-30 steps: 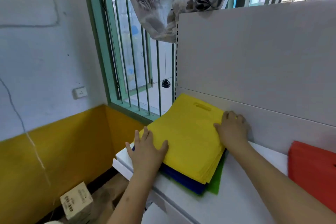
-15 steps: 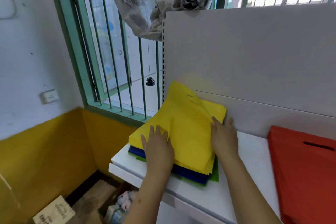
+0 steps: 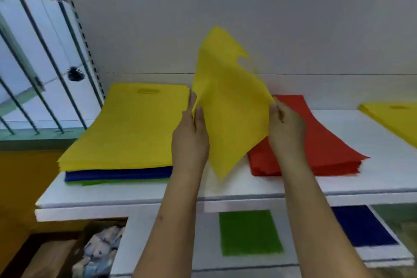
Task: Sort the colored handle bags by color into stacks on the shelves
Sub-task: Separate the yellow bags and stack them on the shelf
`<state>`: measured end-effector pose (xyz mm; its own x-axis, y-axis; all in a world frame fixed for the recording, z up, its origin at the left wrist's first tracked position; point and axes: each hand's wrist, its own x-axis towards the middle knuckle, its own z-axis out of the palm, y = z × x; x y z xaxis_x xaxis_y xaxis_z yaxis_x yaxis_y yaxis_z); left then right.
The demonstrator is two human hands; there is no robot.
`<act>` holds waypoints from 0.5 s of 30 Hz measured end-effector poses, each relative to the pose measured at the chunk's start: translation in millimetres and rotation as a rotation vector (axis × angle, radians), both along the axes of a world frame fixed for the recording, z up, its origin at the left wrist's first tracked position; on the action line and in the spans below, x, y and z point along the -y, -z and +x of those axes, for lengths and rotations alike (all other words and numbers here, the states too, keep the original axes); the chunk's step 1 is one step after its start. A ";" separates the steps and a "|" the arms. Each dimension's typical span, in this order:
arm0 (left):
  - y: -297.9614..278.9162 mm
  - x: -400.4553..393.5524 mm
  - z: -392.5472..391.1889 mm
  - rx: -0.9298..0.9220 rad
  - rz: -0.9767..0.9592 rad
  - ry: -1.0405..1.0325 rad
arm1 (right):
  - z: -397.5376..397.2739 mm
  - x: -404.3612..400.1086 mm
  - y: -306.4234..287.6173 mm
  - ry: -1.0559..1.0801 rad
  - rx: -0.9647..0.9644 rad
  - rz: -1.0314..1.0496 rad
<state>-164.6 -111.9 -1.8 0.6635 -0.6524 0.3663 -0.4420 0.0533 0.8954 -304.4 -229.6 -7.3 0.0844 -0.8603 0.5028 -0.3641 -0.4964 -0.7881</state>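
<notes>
Head view, yellow bag [image 3: 228, 106] held up, hiding part of red stack [image 3: 320, 142], mixed stack [image 3: 126, 128] left

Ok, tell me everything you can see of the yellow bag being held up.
The yellow bag is a flat, thin sheet, seemingly non-woven fabric, with a handle cut-out near its upper right edge. It hangs tilted, one corner pointing up, another down, above the white shelf between the mixed stack and the red stack. The left hand pinches its left edge; the right hand grips its right edge. Nothing else touches it.
</notes>
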 end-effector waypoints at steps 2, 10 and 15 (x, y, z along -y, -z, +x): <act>-9.1 13.9 -30.0 0.035 -0.013 0.049 | -36.8 8.1 -2.7 0.077 0.045 0.017; -18.5 102.1 -156.6 -0.008 -0.152 0.159 | -215.6 67.9 -9.3 0.324 0.201 0.001; -4.4 171.2 -244.3 -0.130 -0.185 0.218 | -348.5 137.1 4.5 0.510 0.242 0.098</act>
